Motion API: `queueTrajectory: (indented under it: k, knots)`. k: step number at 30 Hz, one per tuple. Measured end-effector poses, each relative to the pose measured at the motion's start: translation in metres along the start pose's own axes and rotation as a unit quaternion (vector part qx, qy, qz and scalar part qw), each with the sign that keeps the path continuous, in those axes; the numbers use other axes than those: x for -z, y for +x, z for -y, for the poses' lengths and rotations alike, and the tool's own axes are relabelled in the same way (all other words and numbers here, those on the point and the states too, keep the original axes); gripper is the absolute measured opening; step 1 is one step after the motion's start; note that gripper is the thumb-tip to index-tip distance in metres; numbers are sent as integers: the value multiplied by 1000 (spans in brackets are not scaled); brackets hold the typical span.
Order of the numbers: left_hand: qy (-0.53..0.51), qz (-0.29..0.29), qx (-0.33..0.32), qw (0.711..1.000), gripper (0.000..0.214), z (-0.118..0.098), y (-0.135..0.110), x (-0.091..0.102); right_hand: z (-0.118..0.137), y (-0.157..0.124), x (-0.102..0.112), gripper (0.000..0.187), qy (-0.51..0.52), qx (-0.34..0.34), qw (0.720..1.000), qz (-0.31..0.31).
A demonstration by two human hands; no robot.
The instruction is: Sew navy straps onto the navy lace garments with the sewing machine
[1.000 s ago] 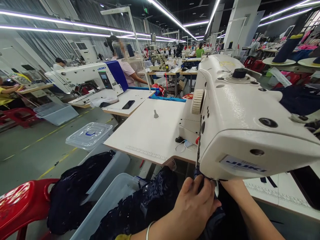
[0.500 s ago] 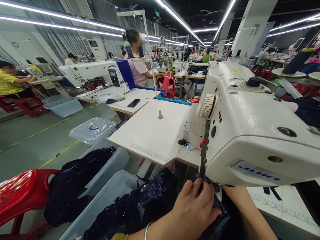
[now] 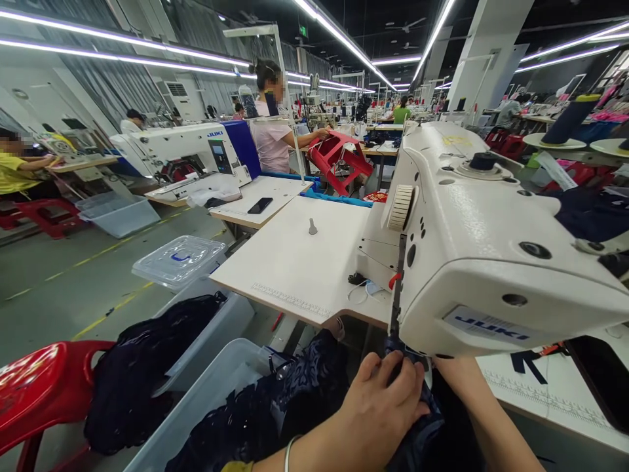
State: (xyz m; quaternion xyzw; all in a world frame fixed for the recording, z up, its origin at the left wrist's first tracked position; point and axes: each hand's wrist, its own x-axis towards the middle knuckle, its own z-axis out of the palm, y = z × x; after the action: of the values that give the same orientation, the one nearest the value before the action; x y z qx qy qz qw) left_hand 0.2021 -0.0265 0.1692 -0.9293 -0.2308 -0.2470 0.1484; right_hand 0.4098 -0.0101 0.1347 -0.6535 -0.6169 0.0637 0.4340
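My left hand (image 3: 386,400) is closed on a navy garment (image 3: 422,429), its fingers bunched over the cloth just below the head of a white sewing machine (image 3: 491,262). A bangle circles that wrist. Of my right hand (image 3: 445,367) only the back part shows; its fingers are hidden behind the machine head and the fabric. Patterned navy cloth (image 3: 314,367) spreads from under my left hand into a clear plastic bin (image 3: 167,419). The needle area lies out of sight beneath the head.
A white worktable (image 3: 289,255) with a printed ruler extends beyond the machine. A red stool (image 3: 44,387), dark garments (image 3: 142,367) and a lidded clear box (image 3: 179,259) stand left. A phone (image 3: 602,377) lies right. A co-worker (image 3: 270,131) holds another red stool (image 3: 339,157).
The co-worker's red stool has tilted and swung to the right. My view has shifted slightly. My hands stay nearly in place at the garment.
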Motion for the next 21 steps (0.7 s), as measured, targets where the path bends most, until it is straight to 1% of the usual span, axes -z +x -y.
queueTrajectory:
  k: [6,12,16,21]
  knots:
    - [1,12,3,1000,37,-1,-1,1,7,-2,4,21,-2,-3,1000,13]
    - [-14,10,29,999,41,-4,5,3,12,1,5,22,-4,-8,1000,12]
    - [-16,5,35,999,42,-6,8,2,12,3,4,25,-5,-9,1000,14]
    - [-20,4,35,999,41,-7,8,1,9,0,3,30,-3,-15,1000,19]
